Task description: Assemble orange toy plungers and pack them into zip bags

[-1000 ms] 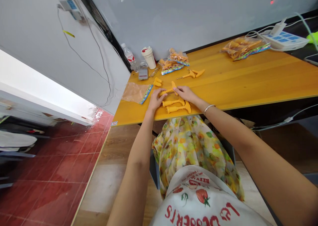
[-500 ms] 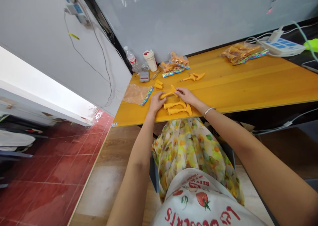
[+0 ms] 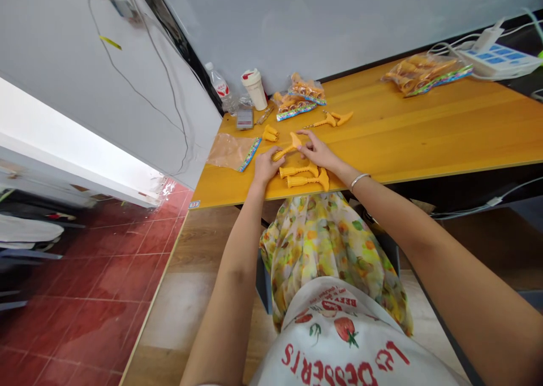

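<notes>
Between my hands is a yellow plastic T-handled tool, raised a little off the table. My left hand is closed around its narrow end at the left. My right hand has its thumb against the crossbar handle, with the fingers curved above it. Just below, two similar yellow T-handled tools lie side by side near the table edge. Two short yellow sleeve-like pieces stand beyond my left hand. Farther back lie two yellow handles with thin metal spiral shafts.
An opened clear bag lies at the left of the wooden table. Behind are a bottle, a lidded cup, a small grey box and filled bags. Another filled bag lies near a power strip.
My right hand has shifted its hold on the tool's handle, its fingers now lifted and more spread. The tool tilts more steeply. The camera view has shifted slightly.
</notes>
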The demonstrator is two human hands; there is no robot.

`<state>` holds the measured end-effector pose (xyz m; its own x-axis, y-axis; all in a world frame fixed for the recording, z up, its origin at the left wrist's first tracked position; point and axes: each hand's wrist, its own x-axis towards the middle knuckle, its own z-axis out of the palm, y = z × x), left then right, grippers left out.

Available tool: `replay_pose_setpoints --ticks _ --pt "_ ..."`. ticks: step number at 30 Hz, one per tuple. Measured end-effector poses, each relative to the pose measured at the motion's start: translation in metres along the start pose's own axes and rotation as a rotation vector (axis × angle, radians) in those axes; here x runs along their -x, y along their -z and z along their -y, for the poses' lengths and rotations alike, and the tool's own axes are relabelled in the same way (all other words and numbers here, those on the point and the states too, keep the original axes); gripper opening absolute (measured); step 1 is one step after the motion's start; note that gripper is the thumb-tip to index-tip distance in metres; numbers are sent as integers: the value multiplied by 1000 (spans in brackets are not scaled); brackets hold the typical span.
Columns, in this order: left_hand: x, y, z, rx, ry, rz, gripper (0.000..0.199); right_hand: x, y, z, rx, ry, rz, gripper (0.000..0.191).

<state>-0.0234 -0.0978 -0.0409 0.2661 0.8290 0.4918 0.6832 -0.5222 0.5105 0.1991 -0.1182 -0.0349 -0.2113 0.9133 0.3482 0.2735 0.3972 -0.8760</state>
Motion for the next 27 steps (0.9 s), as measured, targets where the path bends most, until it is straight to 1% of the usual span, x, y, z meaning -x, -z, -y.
replay_pose_setpoints --ticks 2,5,8,11,13,16,18,22,25,27 --pt "0 -1 1 6 -5 -1 21 2 0 4 -3 9 13 56" --pt "0 -2 1 3 -6 -3 20 1 0 5 20 20 20 47" --pt "0 -1 -1 -32 17 -10 21 -2 0 1 -1 22 -8 41" --pt "-1 1 -2 -38 25 -25 21 -5 1 -4 1 67 -42 43" --pt "-1 1 -2 -24 15 -35 20 -7 1 -7 23 102 -33 44" --pt "-1 1 -2 -4 -3 -47 18 -9 0 -10 36 111 1 46" --pt "0 1 -1 -1 -17 -51 18 -10 0 -11 82 113 0 46" --pt "0 0 1 -22 -34 -46 17 -11 1 -12 196 139 -47 37" --pt "1 0 1 -47 -46 -36 16 -13 1 -14 257 124 -73 32" --pt "2 -1 0 -66 -59 -24 15 -13 1 -14 293 107 -80 34"
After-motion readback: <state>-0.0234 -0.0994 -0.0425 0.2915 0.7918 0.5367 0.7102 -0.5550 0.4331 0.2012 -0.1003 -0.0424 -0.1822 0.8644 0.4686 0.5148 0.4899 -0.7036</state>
